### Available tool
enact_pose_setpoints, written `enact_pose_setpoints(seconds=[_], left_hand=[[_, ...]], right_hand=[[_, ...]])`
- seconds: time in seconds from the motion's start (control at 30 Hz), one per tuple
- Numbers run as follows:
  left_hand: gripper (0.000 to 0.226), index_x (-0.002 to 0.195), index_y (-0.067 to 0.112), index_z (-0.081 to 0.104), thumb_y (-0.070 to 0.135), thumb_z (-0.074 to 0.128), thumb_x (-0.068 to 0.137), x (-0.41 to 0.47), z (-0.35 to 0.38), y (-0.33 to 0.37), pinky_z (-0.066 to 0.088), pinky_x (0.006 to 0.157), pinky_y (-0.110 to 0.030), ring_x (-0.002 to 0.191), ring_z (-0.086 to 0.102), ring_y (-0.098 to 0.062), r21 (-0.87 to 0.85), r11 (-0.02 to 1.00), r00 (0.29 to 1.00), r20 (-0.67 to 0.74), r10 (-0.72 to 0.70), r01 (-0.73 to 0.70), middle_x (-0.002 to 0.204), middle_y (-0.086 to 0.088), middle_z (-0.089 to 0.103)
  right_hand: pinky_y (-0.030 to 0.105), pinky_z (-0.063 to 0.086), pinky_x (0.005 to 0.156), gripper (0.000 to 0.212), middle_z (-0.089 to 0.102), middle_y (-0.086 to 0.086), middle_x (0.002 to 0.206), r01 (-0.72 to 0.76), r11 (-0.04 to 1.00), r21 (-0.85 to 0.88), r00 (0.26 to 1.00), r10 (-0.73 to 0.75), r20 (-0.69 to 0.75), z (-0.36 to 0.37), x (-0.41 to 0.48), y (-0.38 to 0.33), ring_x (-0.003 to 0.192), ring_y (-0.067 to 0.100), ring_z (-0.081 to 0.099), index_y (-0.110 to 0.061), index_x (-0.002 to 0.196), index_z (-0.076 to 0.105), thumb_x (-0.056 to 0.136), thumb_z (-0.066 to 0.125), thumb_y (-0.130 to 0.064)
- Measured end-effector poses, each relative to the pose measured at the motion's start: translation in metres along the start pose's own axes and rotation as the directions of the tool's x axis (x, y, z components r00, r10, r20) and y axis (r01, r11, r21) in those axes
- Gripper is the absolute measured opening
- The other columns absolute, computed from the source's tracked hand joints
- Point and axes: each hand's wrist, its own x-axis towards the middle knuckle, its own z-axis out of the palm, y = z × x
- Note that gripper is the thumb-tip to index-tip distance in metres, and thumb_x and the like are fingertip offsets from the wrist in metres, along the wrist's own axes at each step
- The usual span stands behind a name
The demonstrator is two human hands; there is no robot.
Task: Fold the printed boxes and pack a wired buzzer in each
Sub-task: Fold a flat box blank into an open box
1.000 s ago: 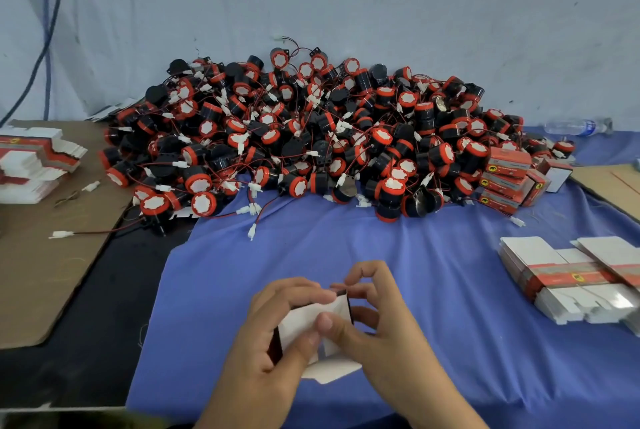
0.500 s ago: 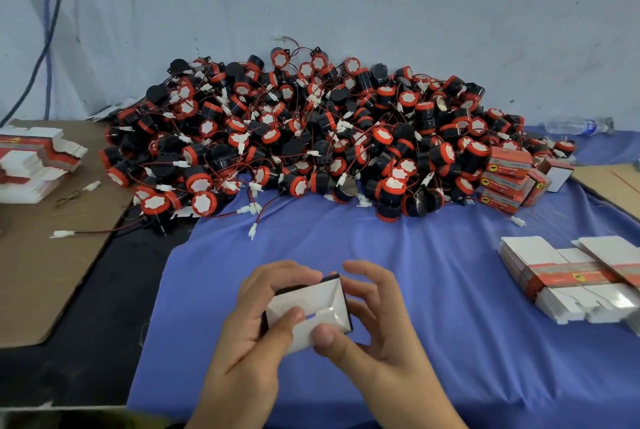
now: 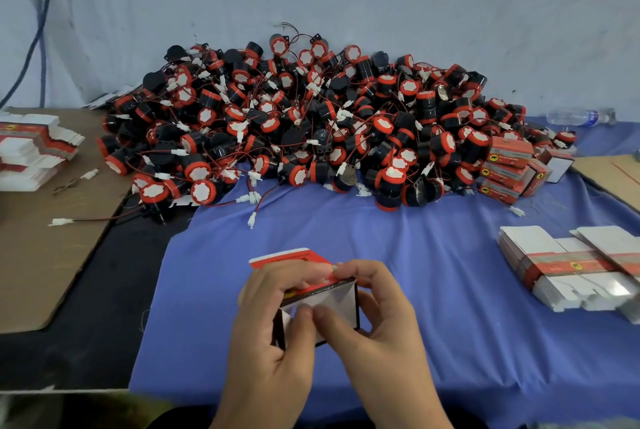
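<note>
— Where is the printed box [image 3: 334, 300]?

— Lower centre of the frame, just above the blue cloth [image 3: 346, 231] spread on the tabletop [image 3: 104, 307]. Both hands have it. The left hand [image 3: 270, 335] curls its fingers over the red top, its grip closed on the box. The right hand [image 3: 381, 331] grips the opposite side the same way.

— And the thumbs?

— They meet on the white end flap facing the camera. I can't tell whether that flap is fully tucked in, because the thumbs cover the seam. A red lid flap stands up behind the left fingers.

— The buzzers?

— The wired buzzers [image 3: 311, 124] lie in a big black-and-red heap across the middle of the frame, against the wall and well apart from the hands.

— Other boxes?

— Folded boxes [image 3: 505, 165] are stacked at the heap's right end. Flat boxes [image 3: 568, 266] sit near the right edge. A second flat stack [image 3: 31, 151] lies at the left edge on a cardboard sheet [image 3: 41, 255].
</note>
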Motion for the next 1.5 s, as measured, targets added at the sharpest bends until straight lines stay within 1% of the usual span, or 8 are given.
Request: enact_pose_setpoints(seconds=[0.13, 0.3, 0.8, 1.1, 1.23, 1.33, 1.4, 1.5], left_hand=[[0.061, 0.111, 0.041, 0.066, -0.009, 0.054, 0.08, -0.003, 0.004, -0.004, 0.063, 0.075, -0.039, 0.112, 0.063, -0.029, 0.04, 0.999, 1.0, -0.015, 0.007, -0.006, 0.121, 0.008, 0.065], [0.037, 0.112, 0.033, 0.068, 0.006, 0.063, 0.087, 0.001, 0.001, -0.003, 0.057, 0.079, -0.021, 0.104, 0.068, -0.017, -0.169, 0.981, 0.988, -0.1, -0.116, 0.098, 0.112, 0.003, 0.068], [0.042, 0.124, 0.047, 0.062, 0.021, 0.058, 0.091, -0.017, 0.01, -0.02, 0.055, 0.092, -0.022, 0.121, 0.063, -0.006, -0.227, 0.936, 0.963, 0.045, -0.265, 0.268, 0.127, 0.011, 0.066], [0.047, 0.141, 0.036, 0.049, 0.02, 0.062, 0.099, -0.012, -0.002, -0.035, 0.051, 0.099, -0.022, 0.129, 0.059, -0.011, -0.256, 0.868, 0.896, 0.254, -0.365, 0.426, 0.133, 0.01, 0.065], [0.05, 0.137, 0.034, 0.054, 0.038, 0.075, 0.092, 0.006, -0.014, -0.041, 0.053, 0.1, -0.026, 0.121, 0.065, -0.013, -0.226, 0.823, 0.834, 0.34, -0.435, 0.521, 0.122, 0.008, 0.071], [0.069, 0.134, 0.052, 0.053, 0.054, 0.084, 0.072, 0.018, -0.017, -0.042, 0.049, 0.095, -0.013, 0.116, 0.062, -0.001, 0.055, 0.941, 0.87, 0.364, -0.331, 0.334, 0.122, 0.023, 0.064], [0.068, 0.131, 0.058, 0.052, 0.051, 0.087, 0.073, 0.023, -0.017, -0.041, 0.049, 0.095, -0.011, 0.114, 0.062, 0.002, 0.108, 0.947, 0.876, 0.361, -0.32, 0.302, 0.119, 0.028, 0.062], [0.077, 0.137, 0.056, 0.047, 0.036, 0.084, 0.072, 0.031, -0.025, -0.05, 0.047, 0.091, -0.006, 0.118, 0.061, 0.004, 0.063, 0.949, 0.9, 0.302, -0.313, 0.309, 0.124, 0.028, 0.061]], right_hand=[[0.037, 0.063, 0.067, 0.054, 0.072, -0.003, 0.097, -0.019, 0.999, 0.038, 0.998, 0.021, -0.057, 0.004, 0.0, 0.004, 0.092, 0.013, 0.072, -0.033, 0.097, 0.067, 0.077, 0.072, 0.017], [0.042, 0.058, 0.096, 0.075, 0.068, 0.011, 0.125, -0.216, 0.902, 0.374, 0.967, 0.251, -0.046, 0.0, -0.001, 0.008, 0.113, 0.025, 0.07, -0.048, 0.124, 0.06, 0.063, 0.09, -0.014], [0.035, 0.06, 0.056, 0.09, 0.076, 0.021, 0.106, -0.255, 0.771, 0.583, 0.906, 0.401, -0.134, -0.006, 0.004, 0.011, 0.082, 0.03, 0.076, -0.042, 0.123, 0.042, 0.048, 0.088, -0.019], [0.032, 0.057, 0.059, 0.104, 0.076, 0.02, 0.098, -0.219, 0.911, 0.35, 0.976, 0.208, 0.069, -0.018, 0.005, 0.012, 0.08, 0.025, 0.073, -0.057, 0.141, 0.04, 0.058, 0.093, -0.022], [0.028, 0.057, 0.077, 0.113, 0.076, -0.004, 0.099, -0.001, 0.99, -0.142, 0.992, 0.019, 0.126, -0.029, 0.007, 0.018, 0.086, 0.011, 0.073, -0.068, 0.142, 0.031, 0.063, 0.096, -0.019], [0.026, 0.044, 0.104, 0.119, 0.06, -0.038, 0.122, 0.303, 0.7, -0.647, 0.946, -0.141, 0.291, -0.027, 0.01, 0.024, 0.117, -0.003, 0.055, -0.065, 0.151, 0.013, 0.07, 0.093, -0.03], [0.039, 0.029, 0.114, 0.124, 0.059, -0.027, 0.131, 0.43, 0.45, -0.783, 0.9, -0.284, 0.331, -0.024, 0.012, 0.029, 0.13, 0.003, 0.047, -0.047, 0.158, 0.012, 0.064, 0.093, -0.04], [0.033, 0.026, 0.121, 0.128, 0.031, -0.014, 0.159, 0.355, 0.523, -0.775, 0.9, -0.415, 0.132, -0.034, 0.018, 0.035, 0.15, 0.008, 0.026, -0.036, 0.16, 0.018, 0.059, 0.095, -0.048]])
